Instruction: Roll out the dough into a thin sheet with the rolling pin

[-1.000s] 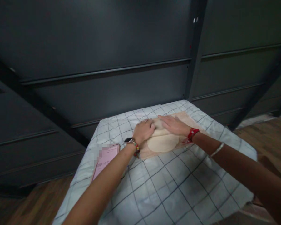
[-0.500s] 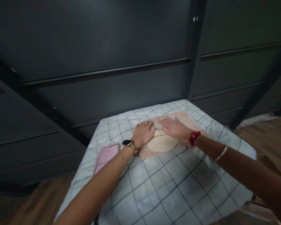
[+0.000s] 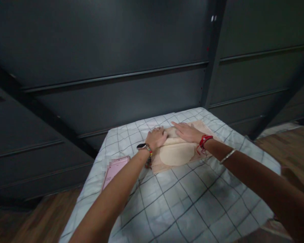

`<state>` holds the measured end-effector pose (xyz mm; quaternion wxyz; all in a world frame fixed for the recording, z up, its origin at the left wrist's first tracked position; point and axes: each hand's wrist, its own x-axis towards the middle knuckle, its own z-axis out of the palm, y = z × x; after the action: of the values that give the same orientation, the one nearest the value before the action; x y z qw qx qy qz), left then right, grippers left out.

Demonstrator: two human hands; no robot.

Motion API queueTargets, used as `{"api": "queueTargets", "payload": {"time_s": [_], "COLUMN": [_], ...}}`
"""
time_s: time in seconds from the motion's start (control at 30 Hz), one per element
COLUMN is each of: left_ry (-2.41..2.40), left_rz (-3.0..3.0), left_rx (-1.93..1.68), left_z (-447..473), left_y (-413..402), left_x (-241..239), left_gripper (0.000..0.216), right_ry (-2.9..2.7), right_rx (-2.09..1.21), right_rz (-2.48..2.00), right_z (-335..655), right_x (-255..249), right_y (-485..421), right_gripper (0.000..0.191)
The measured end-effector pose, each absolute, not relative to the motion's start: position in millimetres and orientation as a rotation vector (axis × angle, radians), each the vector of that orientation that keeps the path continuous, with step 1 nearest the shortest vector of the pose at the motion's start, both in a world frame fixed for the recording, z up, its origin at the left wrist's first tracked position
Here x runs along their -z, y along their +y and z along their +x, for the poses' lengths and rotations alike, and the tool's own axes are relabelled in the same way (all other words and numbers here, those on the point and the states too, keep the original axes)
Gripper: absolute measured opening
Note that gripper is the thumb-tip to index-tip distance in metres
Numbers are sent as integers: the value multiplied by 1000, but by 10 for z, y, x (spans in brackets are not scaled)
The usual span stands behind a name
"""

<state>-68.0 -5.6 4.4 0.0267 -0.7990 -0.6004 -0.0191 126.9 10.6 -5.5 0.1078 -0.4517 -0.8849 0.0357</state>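
Observation:
A thin peach-coloured sheet (image 3: 158, 166) lies on the checked cover, and a pale oval area (image 3: 177, 155) shows on its near part. Its material is too blurred to make out. Across its middle runs a raised fold or roll. My left hand (image 3: 156, 137) rests palm down at the left end of this fold, fingers loosely stretched. On the right side, my right hand (image 3: 188, 132) lies flat over the fold with fingers spread and the thumb side towards the left. A greyish patch (image 3: 170, 133) shows between the hands.
The white checked cover (image 3: 167, 209) drapes over a small table. A pink-screened phone (image 3: 116, 167) lies at its left, partly behind my left forearm. Dark panels (image 3: 121, 47) stand right behind the table. Wooden floor (image 3: 48, 212) shows on both sides.
Both hands have moved slightly away from me over the sheet, and the right one also a little left. More of the near part of the sheet shows.

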Motion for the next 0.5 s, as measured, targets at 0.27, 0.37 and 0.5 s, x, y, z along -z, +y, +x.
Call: {"api": "queueTargets", "payload": {"time_s": [0.27,0.37,0.5], "left_ry": [-1915,-1776,-1927], "left_rz": [-2493,-2560,-2509], "left_rx": [58,87,103], "left_z": [-699,-707,-709], "left_y": [-18,-10,52], "left_x": [-49,-25,-8], "left_gripper": [42,44,52], "right_ry": [-2592,-2619,-2616], "right_rx": [-120,-111,-101], "right_rz": [-1333,-1299,-1306], "right_z": [1260,1260,1246], "right_x": [6,-10,-41], "right_y": [55,25,23], "right_gripper": [56,55,55]}}
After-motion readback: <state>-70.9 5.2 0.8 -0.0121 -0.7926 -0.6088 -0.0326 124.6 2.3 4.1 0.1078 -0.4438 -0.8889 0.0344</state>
